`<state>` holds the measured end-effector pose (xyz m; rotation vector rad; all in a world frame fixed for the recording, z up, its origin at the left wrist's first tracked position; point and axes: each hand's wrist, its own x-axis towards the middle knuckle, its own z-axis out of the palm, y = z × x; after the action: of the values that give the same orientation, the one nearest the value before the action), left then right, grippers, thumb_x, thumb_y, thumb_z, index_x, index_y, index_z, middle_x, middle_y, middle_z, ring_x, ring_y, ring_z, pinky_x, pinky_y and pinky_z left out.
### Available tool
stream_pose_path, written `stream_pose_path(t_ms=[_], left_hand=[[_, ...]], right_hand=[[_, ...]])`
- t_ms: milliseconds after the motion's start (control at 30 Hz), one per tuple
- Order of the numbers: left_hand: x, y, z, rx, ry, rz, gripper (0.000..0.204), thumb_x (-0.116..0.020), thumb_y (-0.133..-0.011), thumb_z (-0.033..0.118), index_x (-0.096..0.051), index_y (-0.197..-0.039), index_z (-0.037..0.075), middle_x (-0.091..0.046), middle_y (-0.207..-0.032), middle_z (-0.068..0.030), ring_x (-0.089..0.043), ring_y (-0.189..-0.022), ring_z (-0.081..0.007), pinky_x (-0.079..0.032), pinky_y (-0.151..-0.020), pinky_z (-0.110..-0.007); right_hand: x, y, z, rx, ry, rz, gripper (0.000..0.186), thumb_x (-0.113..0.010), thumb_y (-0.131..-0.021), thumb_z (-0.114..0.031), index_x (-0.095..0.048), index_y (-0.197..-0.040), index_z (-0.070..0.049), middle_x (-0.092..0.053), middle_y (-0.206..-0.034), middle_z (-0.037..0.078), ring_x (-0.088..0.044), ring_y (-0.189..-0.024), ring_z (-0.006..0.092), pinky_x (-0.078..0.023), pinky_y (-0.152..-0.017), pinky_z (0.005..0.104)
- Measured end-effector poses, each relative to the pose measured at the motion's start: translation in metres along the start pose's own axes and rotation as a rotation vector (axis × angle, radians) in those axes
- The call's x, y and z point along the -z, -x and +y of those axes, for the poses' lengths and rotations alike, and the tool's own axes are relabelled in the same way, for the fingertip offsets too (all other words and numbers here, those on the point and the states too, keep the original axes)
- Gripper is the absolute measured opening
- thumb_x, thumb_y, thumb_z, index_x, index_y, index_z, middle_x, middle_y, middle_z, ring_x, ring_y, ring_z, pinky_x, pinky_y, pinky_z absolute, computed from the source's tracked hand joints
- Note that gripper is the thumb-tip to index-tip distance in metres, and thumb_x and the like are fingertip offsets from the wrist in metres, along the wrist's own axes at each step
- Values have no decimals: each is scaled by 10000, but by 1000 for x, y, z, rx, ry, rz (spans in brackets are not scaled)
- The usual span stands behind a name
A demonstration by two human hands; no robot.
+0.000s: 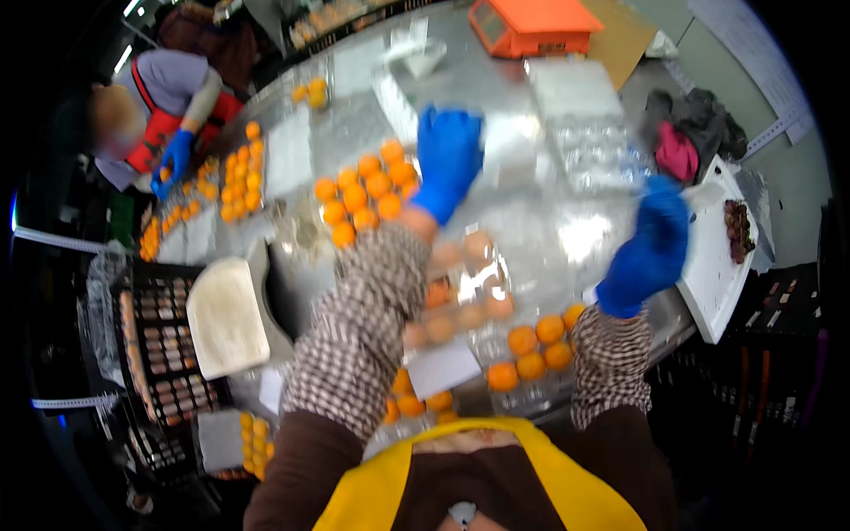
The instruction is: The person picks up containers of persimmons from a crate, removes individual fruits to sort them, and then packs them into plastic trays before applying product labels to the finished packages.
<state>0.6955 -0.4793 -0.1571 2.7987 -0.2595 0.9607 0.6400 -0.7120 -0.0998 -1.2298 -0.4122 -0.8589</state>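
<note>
My left hand, in a blue glove, is over the metal table just right of a clear tray of oranges. Its fingers look curled closed; what they hold, if anything, is hidden. A white paper strip lies close beside that hand. My right hand, also blue-gloved, is raised at the right and smeared by motion, so its fingers cannot be read. Closer to me is a closed clear pack with paler round fruit inside. Near my right forearm sits another tray of oranges.
An orange scale stands at the back. Stacked clear trays lie at right, near a white tray with dark grapes. A pale scoop-shaped seat and black crate are left. A co-worker's gloved hand handles oranges.
</note>
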Motion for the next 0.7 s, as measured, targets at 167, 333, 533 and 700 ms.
stream_pose_path(t_ms=[167,333,533,700], left_hand=[[57,0,7,91,-93,-321,1015,-734,-521,193,-179,-1351,7,-221,-1367,-241,-242,-1254,-373,-194,-1022,-508],[88,92,-21,244,83,-28,692,-660,-671,84,-352,-1286,14,-356,-1289,-206,-380,-1159,-361,-324,-965,-400],[127,205,12,497,120,-122,567,-641,-722,83,-411,-1234,4,-425,-1225,-205,-414,-1127,-356,-341,-949,-402],[146,242,71,557,222,-291,558,-629,-713,32,-436,-1237,37,-431,-1237,-174,-409,-1151,-344,-337,-962,-396]], right_hand=[[31,-4,-20,-368,19,12,157,-542,-822,28,-557,-977,8,-593,-919,101,-581,-774,149,-513,-674,254],[25,83,-12,-1004,-12,-499,165,-614,-778,10,-598,-940,-16,-612,-848,32,-564,-727,73,-475,-610,194],[16,120,-6,-1115,112,-791,153,-644,-748,-9,-601,-895,-5,-583,-758,-1,-502,-662,45,-439,-602,178],[28,121,0,-1084,235,-867,150,-662,-737,-32,-604,-874,-9,-577,-737,-2,-491,-650,45,-435,-595,187]])
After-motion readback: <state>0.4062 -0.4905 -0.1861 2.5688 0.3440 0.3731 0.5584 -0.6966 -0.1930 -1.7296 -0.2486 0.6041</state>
